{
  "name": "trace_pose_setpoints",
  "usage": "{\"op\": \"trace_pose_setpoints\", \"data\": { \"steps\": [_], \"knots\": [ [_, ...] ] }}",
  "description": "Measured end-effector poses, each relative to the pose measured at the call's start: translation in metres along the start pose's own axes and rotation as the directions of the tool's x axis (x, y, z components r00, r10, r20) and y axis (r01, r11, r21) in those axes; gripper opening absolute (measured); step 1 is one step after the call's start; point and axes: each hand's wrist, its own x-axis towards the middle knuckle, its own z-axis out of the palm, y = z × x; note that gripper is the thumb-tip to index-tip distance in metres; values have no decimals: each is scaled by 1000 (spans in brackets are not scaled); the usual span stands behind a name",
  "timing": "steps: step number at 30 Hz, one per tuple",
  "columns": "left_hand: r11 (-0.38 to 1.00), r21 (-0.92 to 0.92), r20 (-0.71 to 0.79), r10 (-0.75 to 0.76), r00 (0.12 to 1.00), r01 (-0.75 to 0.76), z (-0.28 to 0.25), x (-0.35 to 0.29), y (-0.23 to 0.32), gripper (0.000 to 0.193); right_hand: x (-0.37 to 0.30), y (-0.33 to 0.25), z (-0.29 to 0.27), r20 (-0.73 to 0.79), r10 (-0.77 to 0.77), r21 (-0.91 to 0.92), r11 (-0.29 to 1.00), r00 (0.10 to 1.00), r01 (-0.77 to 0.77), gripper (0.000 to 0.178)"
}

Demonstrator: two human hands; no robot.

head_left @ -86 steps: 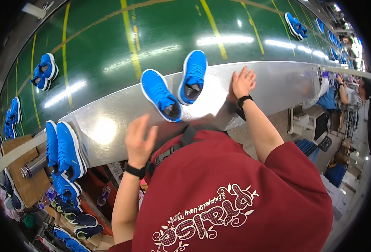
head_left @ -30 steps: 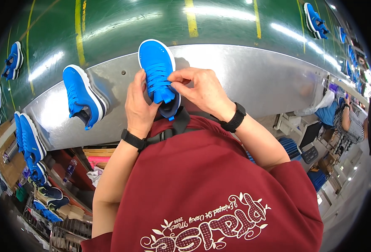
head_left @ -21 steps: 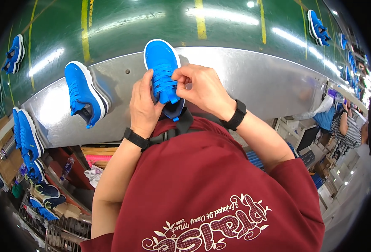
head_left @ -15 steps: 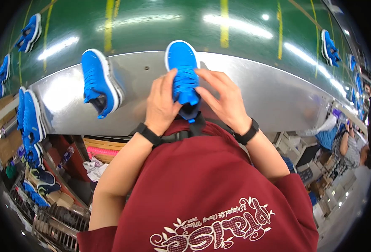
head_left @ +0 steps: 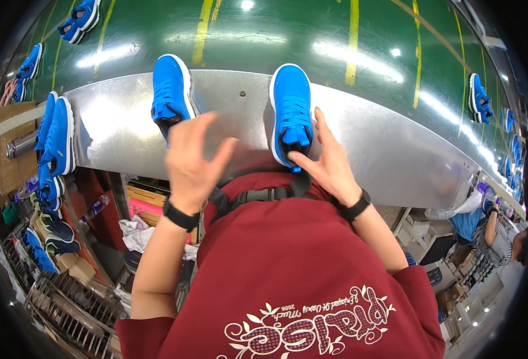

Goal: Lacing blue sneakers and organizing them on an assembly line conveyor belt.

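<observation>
Right blue shoe (head_left: pixel 292 113) on metal ledge (head_left: pixel 383 137), long axis near–far, heel near. Right hand (head_left: pixel 326 161) nearer — fingers spread, touching heel. Left hand (head_left: pixel 192 161) apart, fingers loosely splayed, empty, just near of left blue shoe (head_left: pixel 169 96).

The right shoe (head_left: pixel 292 113) is bright blue with blue laces and a white sole, sitting upright on the steel ledge, toe pointing away, heel at the near edge. The left shoe (head_left: pixel 170 94), same look, sits well apart beside it.
</observation>
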Motion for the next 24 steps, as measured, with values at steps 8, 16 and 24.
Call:
{"op": "trace_pose_setpoints", "data": {
  "steps": [8,16,24],
  "knots": [
    [906,414,156,22,987,-86,-9,-16,-64,37,11,20,14,-76,11,37,999,997,-8,66],
    [925,70,392,318,863,-373,46,-21,17,39,-5,36,-37,-237,126,-157,974,963,-165,61],
    [886,-73,57,462,885,-457,48,-19,31,31,-12,-20,-17,-288,-228,65,964,930,257,23]
  ]
}}
